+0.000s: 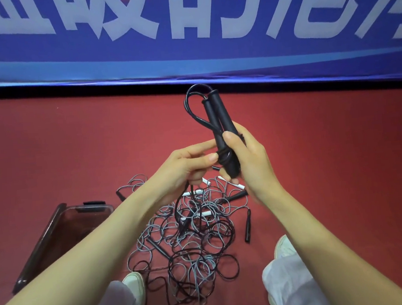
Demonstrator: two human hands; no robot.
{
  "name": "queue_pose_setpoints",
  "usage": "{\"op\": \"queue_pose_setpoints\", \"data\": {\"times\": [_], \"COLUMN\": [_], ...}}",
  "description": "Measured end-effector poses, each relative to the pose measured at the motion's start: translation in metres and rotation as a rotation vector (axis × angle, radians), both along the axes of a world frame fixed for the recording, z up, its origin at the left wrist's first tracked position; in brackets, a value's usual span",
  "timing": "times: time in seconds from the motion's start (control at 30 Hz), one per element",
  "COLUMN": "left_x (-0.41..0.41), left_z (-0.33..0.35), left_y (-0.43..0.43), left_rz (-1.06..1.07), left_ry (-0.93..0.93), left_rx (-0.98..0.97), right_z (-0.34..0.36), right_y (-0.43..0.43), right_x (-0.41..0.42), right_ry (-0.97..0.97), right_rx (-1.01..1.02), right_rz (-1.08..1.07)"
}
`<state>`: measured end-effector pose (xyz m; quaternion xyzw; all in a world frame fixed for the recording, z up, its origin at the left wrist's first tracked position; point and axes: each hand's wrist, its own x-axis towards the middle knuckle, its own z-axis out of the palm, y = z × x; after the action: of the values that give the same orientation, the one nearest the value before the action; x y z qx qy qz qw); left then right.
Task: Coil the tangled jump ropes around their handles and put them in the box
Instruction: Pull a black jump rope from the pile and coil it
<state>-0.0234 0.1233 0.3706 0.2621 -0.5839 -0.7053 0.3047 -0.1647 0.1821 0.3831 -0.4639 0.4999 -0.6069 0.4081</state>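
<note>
at the centre of the frame, the right hand [248,158] gripped a pair of black handles [219,117] side by side, fingers curled round their lower half, their tops tilted toward the upper edge. the left hand [189,167] pinched the black cord [225,156] between thumb and fingertips, just where a few turns already circled the handles. a loose loop [193,105] stood off to the handles' upper left, and the rest of the cord trailed down toward the heap. this rope looked only begun: few wraps on, most of its length unwound. at lower centre the tangled heap [196,236] of black and grey ropes, with black and white handles among them, lay on the red floor [339,166], not yet sorted. the dark box [40,247] sat open at lower left, beside the heap; no coiled rope could be made out in it. most of the job seemed left.
</note>
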Motion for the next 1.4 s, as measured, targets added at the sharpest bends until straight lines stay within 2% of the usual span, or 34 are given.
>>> {"op": "queue_pose_setpoints", "data": {"times": [0.17, 0.3, 0.37, 0.53, 0.63, 0.7, 0.73, 0.8, 0.83, 0.87, 0.9, 0.97, 1.03, 1.07, 1.2, 1.4], "left_x": [0.007, 0.015, 0.022, 0.046, 0.046, 0.039, 0.034, 0.025, 0.021, 0.017, 0.013, 0.008, 0.004, 0.003, -0.001, 0.007], "left_z": [0.003, -0.003, -0.004, 0.009, 0.018, 0.02, 0.019, 0.015, 0.014, 0.012, 0.011, 0.011, 0.011, 0.01, 0.007, 0.004], "left_y": [-0.002, -0.012, -0.017, -0.03, -0.031, -0.027, -0.024, -0.019, -0.017, -0.015, -0.012, -0.007, -0.002, 0.0, -0.004, -0.013], "left_rz": [-0.043, -0.14, -0.205, -0.255, -0.248, -0.265, -0.277, -0.232, -0.178, -0.106, -0.046, -0.017, -0.107, -0.14, -0.048, 0.055], "left_ry": [-0.062, -0.004, -0.059, -0.35, -0.472, -0.544, -0.567, -0.628, -0.658, -0.651, -0.594, -0.422, -0.325, -0.304, -0.247, -0.164], "left_rx": [-0.15, -0.102, -0.136, -0.398, -0.412, -0.432, -0.441, -0.499, -0.54, -0.549, -0.493, -0.239, -0.008, 0.044, 0.053, 0.088], "right_z": [0.0, 0.007, 0.013, 0.013, 0.014, 0.009, 0.004, -0.008, -0.012, -0.014, -0.013, -0.012, -0.01, -0.008, -0.009, -0.012], "right_y": [0.0, 0.001, 0.005, 0.018, 0.021, 0.02, 0.018, 0.012, 0.009, 0.006, 0.003, -0.002, -0.004, -0.003, -0.004, -0.008], "right_x": [-0.006, -0.011, -0.017, -0.022, -0.017, -0.01, -0.007, -0.003, -0.004, -0.005, -0.008, -0.012, -0.017, -0.019, -0.025, -0.018], "right_ry": [-0.22, -0.273, -0.235, 0.078, 0.358, 0.623, 0.829, 1.285, 1.436, 1.509, 1.518, 1.475, 1.414, 1.377, 1.157, 1.079], "right_rx": [0.098, 0.031, 0.062, 0.306, 0.529, 0.621, 0.638, 0.609, 0.574, 0.534, 0.492, 0.397, 0.328, 0.307, 0.198, 0.087], "right_rz": [0.119, 0.248, 0.353, 0.697, 0.767, 0.781, 0.749, 0.543, 0.395, 0.251, 0.127, -0.074, -0.22, -0.264, -0.34, -0.374]}}
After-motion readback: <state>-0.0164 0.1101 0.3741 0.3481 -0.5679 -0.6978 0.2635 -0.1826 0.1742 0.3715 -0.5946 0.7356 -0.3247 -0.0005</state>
